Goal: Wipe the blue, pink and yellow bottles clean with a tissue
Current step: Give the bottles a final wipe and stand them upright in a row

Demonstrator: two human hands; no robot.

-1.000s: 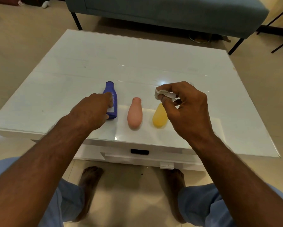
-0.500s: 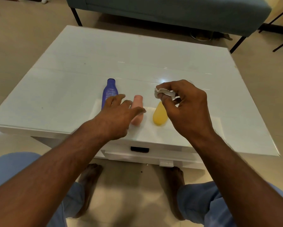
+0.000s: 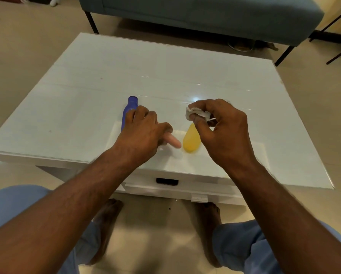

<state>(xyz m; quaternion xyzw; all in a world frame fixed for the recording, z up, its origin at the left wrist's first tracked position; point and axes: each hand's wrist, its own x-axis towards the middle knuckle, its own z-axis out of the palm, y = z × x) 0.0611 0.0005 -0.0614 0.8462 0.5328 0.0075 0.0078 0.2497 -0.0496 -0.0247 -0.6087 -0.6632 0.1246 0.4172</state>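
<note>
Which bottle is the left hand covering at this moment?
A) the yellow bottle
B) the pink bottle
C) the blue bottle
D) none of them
B: the left hand lies over the pink bottle, leaving only its near end showing, while the blue bottle and the yellow bottle lie uncovered on either side and the right hand pinches the tissue.

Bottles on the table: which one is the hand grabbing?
The pink bottle, the middle one. The left hand closes its grip around it, while the blue bottle and yellow bottle lie untouched.
</note>
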